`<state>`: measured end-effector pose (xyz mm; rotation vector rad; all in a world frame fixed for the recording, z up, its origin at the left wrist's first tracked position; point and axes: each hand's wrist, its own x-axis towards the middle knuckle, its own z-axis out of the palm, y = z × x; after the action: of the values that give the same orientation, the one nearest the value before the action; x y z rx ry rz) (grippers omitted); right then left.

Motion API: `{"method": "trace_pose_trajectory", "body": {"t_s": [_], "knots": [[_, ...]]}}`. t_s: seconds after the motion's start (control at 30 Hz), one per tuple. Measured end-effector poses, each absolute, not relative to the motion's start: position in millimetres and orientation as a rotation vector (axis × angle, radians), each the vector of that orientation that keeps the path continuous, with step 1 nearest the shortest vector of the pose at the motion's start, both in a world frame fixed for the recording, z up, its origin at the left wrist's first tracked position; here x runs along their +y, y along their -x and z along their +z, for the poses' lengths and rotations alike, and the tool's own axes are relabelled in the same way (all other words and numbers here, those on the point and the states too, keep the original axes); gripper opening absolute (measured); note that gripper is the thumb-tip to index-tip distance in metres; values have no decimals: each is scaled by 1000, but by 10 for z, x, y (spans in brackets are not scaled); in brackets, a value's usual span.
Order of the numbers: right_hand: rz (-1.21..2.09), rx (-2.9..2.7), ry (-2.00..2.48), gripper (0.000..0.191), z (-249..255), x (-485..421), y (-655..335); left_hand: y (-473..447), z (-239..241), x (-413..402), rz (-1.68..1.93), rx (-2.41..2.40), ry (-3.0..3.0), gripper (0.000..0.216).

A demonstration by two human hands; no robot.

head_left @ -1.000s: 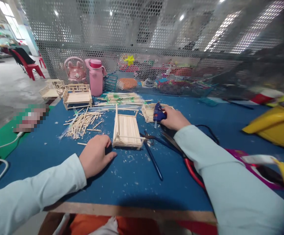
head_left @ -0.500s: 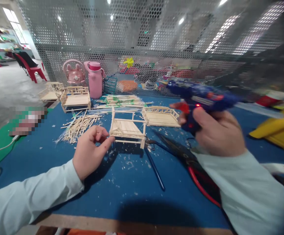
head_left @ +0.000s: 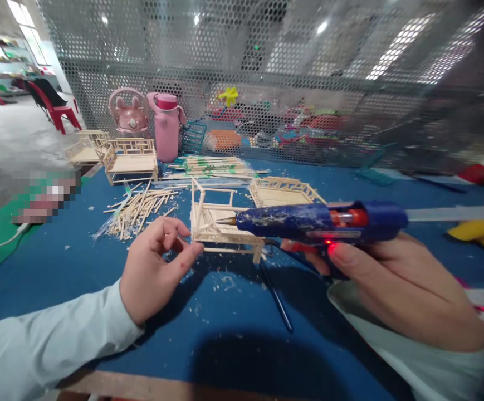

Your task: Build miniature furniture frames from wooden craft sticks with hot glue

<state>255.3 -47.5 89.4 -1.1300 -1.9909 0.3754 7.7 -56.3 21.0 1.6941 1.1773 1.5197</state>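
My left hand (head_left: 156, 267) pinches the near left corner of a small bench frame (head_left: 214, 220) made of wooden sticks, holding it just above the blue table (head_left: 208, 328). My right hand (head_left: 396, 284) grips a blue hot glue gun (head_left: 321, 223) with a lit red lamp. Its metal nozzle points left at the frame's seat, very close to the sticks. A second stick bench (head_left: 283, 192) lies flat behind the gun.
Loose wooden sticks (head_left: 141, 209) lie in a heap left of the frame, a bundle of them (head_left: 210, 165) further back. Two finished benches (head_left: 130, 160) stand at back left beside a pink bottle (head_left: 167, 125) and pink fan (head_left: 126, 114). Cutters with dark handles (head_left: 277, 295) rest under the gun. Perforated metal screen (head_left: 245, 61) behind.
My right hand picked the glue gun off the table, swung it round and brought its nozzle to the frame. My left hand lifted the frame from lying flat and now holds it.
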Motion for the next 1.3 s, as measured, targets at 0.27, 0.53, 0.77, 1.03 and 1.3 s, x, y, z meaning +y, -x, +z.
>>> {"method": "trace_pose_trajectory", "body": {"t_s": [0.27,0.53,0.77,1.03,1.3], "knots": [[442,-2020,1147,40,821,-476,-2569,-76,211,-566,1521,1185,-1686,38],[477,-1943,1265,51,749,-461,-2589,-78,221,-571,1522,1188,-1686,38],[464,-1964,1241,49,758,-452,-2588,-80,223,-573,1525,1180,-1676,38],[465,-1967,1247,49,764,-479,-2573,-77,225,-569,1521,1166,-1675,38],[499,-1949,1213,45,770,-468,-2589,-82,235,-569,1517,1183,-1651,39]]}}
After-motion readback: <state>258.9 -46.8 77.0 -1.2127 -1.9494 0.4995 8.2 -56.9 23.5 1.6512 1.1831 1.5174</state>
